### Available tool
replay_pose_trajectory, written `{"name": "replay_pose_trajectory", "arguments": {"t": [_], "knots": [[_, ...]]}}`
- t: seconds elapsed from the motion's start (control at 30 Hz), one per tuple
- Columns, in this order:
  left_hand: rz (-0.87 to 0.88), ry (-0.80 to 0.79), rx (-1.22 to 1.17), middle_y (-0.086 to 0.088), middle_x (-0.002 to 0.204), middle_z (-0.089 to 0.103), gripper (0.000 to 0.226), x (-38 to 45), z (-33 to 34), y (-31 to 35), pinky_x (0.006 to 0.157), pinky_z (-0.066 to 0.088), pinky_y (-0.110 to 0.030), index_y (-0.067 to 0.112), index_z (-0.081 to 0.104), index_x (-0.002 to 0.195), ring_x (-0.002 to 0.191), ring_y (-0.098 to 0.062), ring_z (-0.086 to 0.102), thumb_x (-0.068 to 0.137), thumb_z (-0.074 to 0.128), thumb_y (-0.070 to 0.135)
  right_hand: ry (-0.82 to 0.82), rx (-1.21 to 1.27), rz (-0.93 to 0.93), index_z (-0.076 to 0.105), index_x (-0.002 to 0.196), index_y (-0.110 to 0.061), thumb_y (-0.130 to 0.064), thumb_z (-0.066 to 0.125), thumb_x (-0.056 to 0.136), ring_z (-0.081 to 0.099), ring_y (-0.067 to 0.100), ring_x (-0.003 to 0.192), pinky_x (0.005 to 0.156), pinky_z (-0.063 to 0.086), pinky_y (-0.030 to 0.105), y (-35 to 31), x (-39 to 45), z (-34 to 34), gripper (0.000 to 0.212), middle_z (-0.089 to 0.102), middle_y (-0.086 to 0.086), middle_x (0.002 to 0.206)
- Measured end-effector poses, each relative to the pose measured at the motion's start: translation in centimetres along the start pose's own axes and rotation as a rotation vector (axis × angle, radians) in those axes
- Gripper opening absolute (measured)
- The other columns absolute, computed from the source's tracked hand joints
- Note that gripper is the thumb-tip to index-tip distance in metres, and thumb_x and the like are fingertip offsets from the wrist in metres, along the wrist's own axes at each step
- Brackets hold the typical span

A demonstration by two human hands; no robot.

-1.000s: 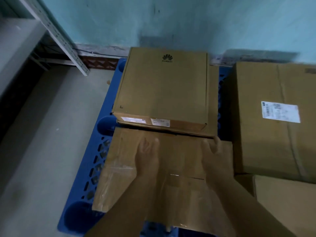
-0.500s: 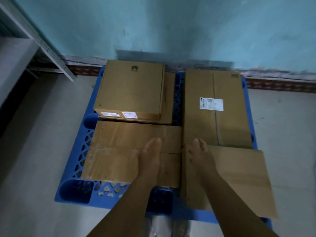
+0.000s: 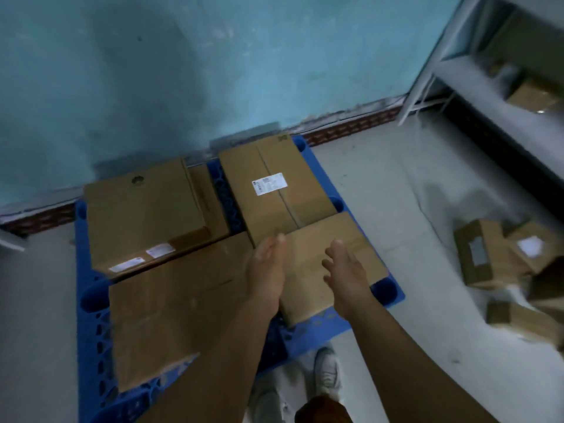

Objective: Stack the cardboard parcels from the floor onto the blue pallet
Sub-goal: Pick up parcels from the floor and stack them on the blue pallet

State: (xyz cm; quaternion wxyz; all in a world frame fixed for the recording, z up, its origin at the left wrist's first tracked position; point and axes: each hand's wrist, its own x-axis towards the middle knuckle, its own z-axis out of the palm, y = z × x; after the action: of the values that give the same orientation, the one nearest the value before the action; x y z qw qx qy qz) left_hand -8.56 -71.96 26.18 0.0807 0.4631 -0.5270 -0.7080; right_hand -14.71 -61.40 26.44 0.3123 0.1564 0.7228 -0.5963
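Down at six o'clock, a pale grey sneaker (image 3: 328, 372) stands on the grey concrete floor (image 3: 396, 193), just at the near edge of the blue plastic pallet (image 3: 91, 300). Both arms reach forward over that pallet. The left hand (image 3: 267, 270) has straight fingers and holds nothing, poised above the seam between two boxes; whether it touches the cardboard is hard to tell. The right hand (image 3: 346, 274) is spread loose, fingers relaxed, empty, over the small brown cardboard parcel (image 3: 308, 257) at the pallet's near right corner.

At nine o'clock from the hands lies the large flat taped cardboard parcel (image 3: 171, 309), filling the near left of the pallet. Beyond it, at eleven o'clock, a square logo-stamped cardboard box (image 3: 143, 212) rests on top of another flat carton. At twelve o'clock, the long cardboard box with a white label (image 3: 274, 190) sits on the far right of the pallet, just beside the small parcel.

Off at three o'clock, well apart from the hands, a jumble of small cardboard parcels (image 3: 503, 257) lies on the floor. Further out at one o'clock, a grey metal shelving rack (image 3: 476, 87) carries another brown box (image 3: 531, 94). Behind everything is a scuffed turquoise wall (image 3: 213, 71).
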Motion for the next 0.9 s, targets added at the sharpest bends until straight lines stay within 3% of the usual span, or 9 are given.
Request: {"name": "replay_pose_trajectory", "arguments": {"t": [0.07,0.2,0.3,0.4,0.47,0.53,0.63,0.77,0.9], "knots": [[0.010,-0.051,0.067,0.003,0.119,0.062,0.033,-1.5,2.1,0.4,0.099,0.044,-0.034,0.030,0.059,0.118,0.109,-0.013,0.058,0.091,0.054,0.048,0.055,0.054,-0.008,0.037,0.146,-0.017,-0.050,0.035,0.099,0.052,0.022,0.120,0.107,0.038,0.046,-0.2,-1.2,-2.4,0.058,0.048,0.003,0.140],[0.070,-0.212,0.181,-0.002,0.129,0.059,0.052,-5.5,7.2,0.5,0.106,0.042,-0.036,0.017,0.051,0.136,0.116,-0.015,0.056,0.093,0.051,0.046,0.190,0.159,-0.017,0.039,0.145,-0.020,-0.052,0.035,0.097,0.053,0.018,0.116,0.107,0.038,0.044,-0.2,-3.3,-8.1,0.057,0.050,-0.001,0.138],[0.104,-0.323,0.272,-0.003,0.128,0.059,0.052,-8.0,11.5,-0.2,0.105,0.043,-0.036,0.014,0.054,0.132,0.117,-0.016,0.056,0.093,0.051,0.047,0.276,0.258,0.001,0.044,0.140,-0.017,-0.049,0.036,0.099,0.053,0.017,0.106,0.098,0.042,0.039,-0.2,-4.7,-13.0,0.053,0.052,0.003,0.137],[0.138,-0.411,0.368,0.000,0.100,0.063,0.028,-10.6,16.1,-1.6,0.085,0.048,-0.031,0.021,0.062,0.093,0.096,-0.014,0.059,0.094,0.050,0.046,0.343,0.342,0.031,0.047,0.130,-0.013,-0.040,0.035,0.102,0.054,0.038,0.117,0.099,0.042,0.050,0.0,-6.3,-18.4,0.041,0.049,0.021,0.132],[0.161,-0.450,0.396,0.004,0.080,0.055,0.031,-12.4,19.3,-2.9,0.076,0.044,-0.032,0.021,0.054,0.074,0.083,-0.015,0.053,0.095,0.051,0.044,0.396,0.393,0.017,0.046,0.132,-0.015,-0.039,0.035,0.102,0.050,0.038,0.123,0.104,0.038,0.051,0.8,-7.0,-22.1,0.040,0.050,0.021,0.134],[0.161,-0.508,0.413,0.007,0.079,0.056,0.031,-14.0,22.9,-4.7,0.083,0.045,-0.035,0.016,0.058,0.079,0.087,-0.015,0.054,0.094,0.052,0.043,0.446,0.414,-0.009,0.044,0.138,-0.018,-0.045,0.036,0.100,0.049,0.025,0.125,0.108,0.037,0.046,1.9,-7.4,-25.8,0.047,0.049,0.007,0.141],[0.127,-0.598,0.440,0.008,0.102,0.061,0.014,-17.3,28.2,-7.1,0.098,0.044,-0.034,0.027,0.057,0.097,0.106,-0.015,0.057,0.097,0.050,0.039,0.512,0.476,0.001,0.041,0.140,-0.019,-0.047,0.034,0.099,0.051,0.017,0.116,0.108,0.037,0.044,3.4,-7.8,-32.0,0.050,0.049,-0.001,0.137],[0.080,-0.647,0.457,0.004,0.117,0.058,0.044,-22.2,35.3,-10.2,0.100,0.043,-0.036,0.017,0.052,0.132,0.112,-0.015,0.057,0.095,0.051,0.041,0.558,0.527,0.031,0.039,0.143,-0.020,-0.048,0.033,0.099,0.051,0.015,0.113,0.108,0.036,0.043,5.1,-8.6,-40.6,0.052,0.048,-0.001,0.137],[0.104,-0.695,0.525,0.003,0.112,0.061,0.043,-26.6,42.0,-13.3,0.101,0.046,-0.041,0.017,0.055,0.129,0.109,-0.017,0.059,0.095,0.051,0.043,0.627,0.577,0.044,0.040,0.142,-0.020,-0.049,0.033,0.099,0.051,0.017,0.115,0.107,0.037,0.043,6.6,-9.8,-48.8,0.052,0.049,0.000,0.138]]}}
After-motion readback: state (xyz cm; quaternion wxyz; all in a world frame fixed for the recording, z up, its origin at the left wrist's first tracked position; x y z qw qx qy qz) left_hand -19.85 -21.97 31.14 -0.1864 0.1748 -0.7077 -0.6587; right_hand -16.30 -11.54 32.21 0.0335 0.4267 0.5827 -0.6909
